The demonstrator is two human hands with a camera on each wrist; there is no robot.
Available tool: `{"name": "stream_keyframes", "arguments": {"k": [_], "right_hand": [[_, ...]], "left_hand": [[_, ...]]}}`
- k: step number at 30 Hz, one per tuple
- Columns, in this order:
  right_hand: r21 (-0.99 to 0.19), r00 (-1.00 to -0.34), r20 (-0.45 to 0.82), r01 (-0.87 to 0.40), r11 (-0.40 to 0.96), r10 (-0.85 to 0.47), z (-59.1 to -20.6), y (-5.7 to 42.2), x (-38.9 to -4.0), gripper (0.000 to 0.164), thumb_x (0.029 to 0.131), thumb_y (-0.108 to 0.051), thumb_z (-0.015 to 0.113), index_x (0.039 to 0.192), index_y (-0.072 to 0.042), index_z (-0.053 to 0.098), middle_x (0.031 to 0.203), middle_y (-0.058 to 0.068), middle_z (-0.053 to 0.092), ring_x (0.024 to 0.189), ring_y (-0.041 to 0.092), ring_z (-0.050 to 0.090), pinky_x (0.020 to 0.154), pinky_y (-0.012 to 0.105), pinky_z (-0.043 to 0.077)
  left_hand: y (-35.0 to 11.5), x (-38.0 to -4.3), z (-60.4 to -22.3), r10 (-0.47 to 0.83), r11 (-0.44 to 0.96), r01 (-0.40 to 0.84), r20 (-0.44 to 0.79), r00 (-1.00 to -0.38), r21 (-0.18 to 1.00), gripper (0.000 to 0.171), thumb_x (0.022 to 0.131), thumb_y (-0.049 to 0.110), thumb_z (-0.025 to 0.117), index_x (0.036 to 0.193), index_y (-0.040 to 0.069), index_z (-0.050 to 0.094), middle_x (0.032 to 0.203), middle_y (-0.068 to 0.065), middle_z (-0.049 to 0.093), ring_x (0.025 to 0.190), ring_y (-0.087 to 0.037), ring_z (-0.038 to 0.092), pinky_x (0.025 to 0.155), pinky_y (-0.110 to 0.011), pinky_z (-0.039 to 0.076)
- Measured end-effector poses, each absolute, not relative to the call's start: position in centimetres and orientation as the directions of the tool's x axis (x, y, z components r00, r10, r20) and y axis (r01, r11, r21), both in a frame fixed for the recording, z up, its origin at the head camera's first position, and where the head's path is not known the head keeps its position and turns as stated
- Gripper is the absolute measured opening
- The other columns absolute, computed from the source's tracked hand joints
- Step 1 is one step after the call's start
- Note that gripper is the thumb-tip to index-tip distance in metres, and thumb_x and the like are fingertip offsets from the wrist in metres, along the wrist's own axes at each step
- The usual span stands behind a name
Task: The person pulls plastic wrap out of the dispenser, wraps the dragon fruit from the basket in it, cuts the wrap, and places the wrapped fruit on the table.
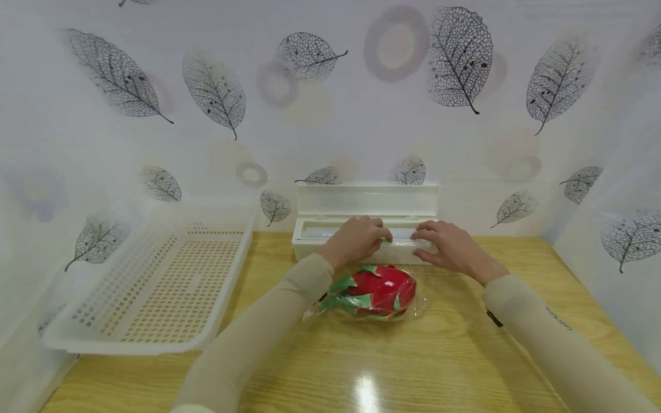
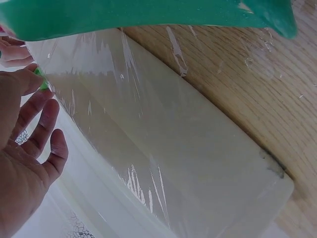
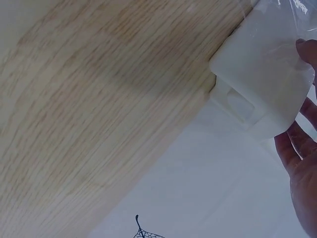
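Observation:
A white cling film dispenser [image 1: 356, 253] stands against the back wall with its lid [image 1: 368, 201] raised. Clear film hangs down over its front, wrinkled in the left wrist view. My left hand [image 1: 356, 240] is at the middle of the front rim and pinches a small green slider [image 2: 41, 78] between thumb and finger. Toward the right end, my right hand [image 1: 448, 245] holds the dispenser, fingers over the top and thumb on the film-covered front. Just in front lies a red dragon fruit [image 1: 384, 289] with green scales, on or under clear film; which, I cannot tell.
A white perforated plastic basket [image 1: 178, 281] sits on the left of the wooden table [image 1: 413, 367]. A pale curtain [image 1: 335, 126] printed with leaves hangs behind and at both sides. The dragon fruit lies close to my left forearm.

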State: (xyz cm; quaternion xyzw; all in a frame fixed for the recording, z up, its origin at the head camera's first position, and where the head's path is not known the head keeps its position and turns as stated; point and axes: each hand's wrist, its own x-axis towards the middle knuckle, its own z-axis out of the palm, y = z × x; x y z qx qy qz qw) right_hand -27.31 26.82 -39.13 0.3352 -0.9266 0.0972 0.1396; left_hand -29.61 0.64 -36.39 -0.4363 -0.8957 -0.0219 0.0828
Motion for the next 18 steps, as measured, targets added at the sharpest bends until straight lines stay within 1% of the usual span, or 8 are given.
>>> {"name": "stream_keyframes", "arguments": {"k": [8, 18], "right_hand": [[-0.086, -0.732, 0.34, -0.65, 0.755, -0.591, -39.25, 26.95, -27.3, 0.03, 0.088, -0.025, 0.08, 0.114, -0.009, 0.075, 0.119, 0.016, 0.072, 0.099, 0.035, 0.071, 0.087, 0.055, 0.058], [-0.087, -0.734, 0.344, -0.646, 0.758, -0.586, -39.37, 26.93, -27.03, 0.03, 0.089, -0.025, 0.08, 0.114, -0.008, 0.076, 0.119, 0.016, 0.072, 0.098, 0.034, 0.071, 0.085, 0.054, 0.059]], "left_hand": [[0.58, -29.71, -36.26, 0.782, 0.611, 0.791, 0.178, -0.597, -0.029, 0.028, 0.099, 0.013, 0.06, 0.12, 0.025, 0.075, 0.111, -0.001, 0.073, 0.095, -0.02, 0.069, 0.087, -0.033, 0.057], [0.27, -29.67, -36.43, 0.772, 0.622, 0.783, 0.175, -0.611, -0.016, 0.029, 0.1, 0.013, 0.059, 0.121, 0.025, 0.075, 0.112, -0.001, 0.074, 0.097, -0.02, 0.069, 0.086, -0.032, 0.057]]}}
